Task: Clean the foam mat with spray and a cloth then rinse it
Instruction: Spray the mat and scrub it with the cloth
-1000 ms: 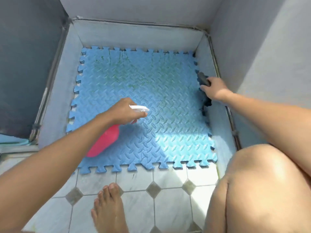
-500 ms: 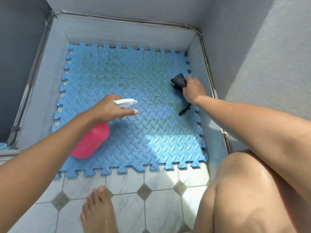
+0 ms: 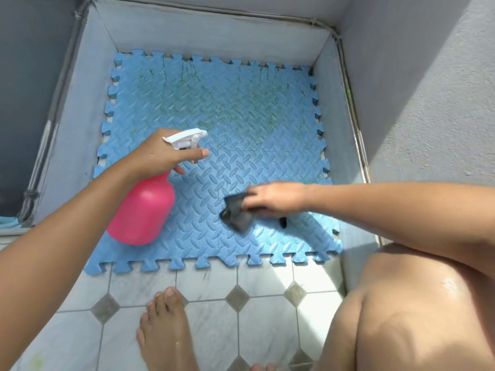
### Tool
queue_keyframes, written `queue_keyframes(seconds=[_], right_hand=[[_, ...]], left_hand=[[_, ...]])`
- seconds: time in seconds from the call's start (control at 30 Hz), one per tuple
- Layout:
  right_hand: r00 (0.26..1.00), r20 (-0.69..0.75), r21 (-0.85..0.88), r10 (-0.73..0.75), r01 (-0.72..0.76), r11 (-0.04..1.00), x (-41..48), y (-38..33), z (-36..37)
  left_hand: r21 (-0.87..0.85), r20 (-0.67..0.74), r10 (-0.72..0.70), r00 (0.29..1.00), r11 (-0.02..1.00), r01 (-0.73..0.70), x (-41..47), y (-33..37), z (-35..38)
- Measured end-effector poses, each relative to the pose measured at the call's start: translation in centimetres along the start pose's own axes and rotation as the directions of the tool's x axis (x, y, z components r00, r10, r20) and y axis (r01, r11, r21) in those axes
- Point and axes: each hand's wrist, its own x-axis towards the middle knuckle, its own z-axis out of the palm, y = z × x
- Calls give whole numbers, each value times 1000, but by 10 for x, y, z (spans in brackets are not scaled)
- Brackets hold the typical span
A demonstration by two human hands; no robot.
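In a small corner with grey walls (image 3: 201, 30), a blue foam mat (image 3: 241, 116) flat on the ground, with green dirt marks across its far half. Closer in, white floor tiles (image 3: 267, 303) with little grey diamonds, partly in sunshine. A bare foot (image 3: 166, 333) on the tiles, a bent knee (image 3: 415, 317) on the right. Left hand (image 3: 158, 156) curled round the neck of a pink spray bottle (image 3: 144, 210), pointer finger straight out under the white nozzle, over the mat's near left part. Right hand (image 3: 278, 196) well apart from it, down on a dark grey cloth (image 3: 237, 212) on the mat's near middle. Too blurry to tell whether gripping or just pressing flat.
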Motion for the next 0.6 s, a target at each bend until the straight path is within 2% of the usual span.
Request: queue_keyframes(seconds=[0.03,0.07,0.13,0.17,0.2,0.23,0.37,0.43,0.6], right_hand=[[979,-101,32,180,-177,984,-6,21,-8],[910,-180,79,374,-366,927,-14,43,-17],[684,-272,172,677,-657,734,-35,86,-27],[577,-281,221,767,-739,636,-45,103,-26],[503,-275,251,819,-785,566,-53,113,-25],[465,-264,261,845,-809,527,-58,120,-23],[481,-238,286,844,-796,534,-54,129,-28],[492,-225,289,841,-790,540,-54,132,-32],[547,-191,241,815,-779,580,-55,132,-37]], left_hand=[[-17,18,-6,1000,1000,7,0,0,2],[-27,40,-12,999,1000,13,0,0,6],[13,77,-4,997,1000,3,2,0,15],[46,102,9,995,999,-13,3,0,21],[78,133,20,991,996,-31,5,0,28],[114,164,26,986,993,-45,5,2,33],[300,248,-36,968,953,-41,6,2,55],[388,230,-68,971,921,-27,7,0,65],[328,329,-40,944,942,-75,6,-4,65]])
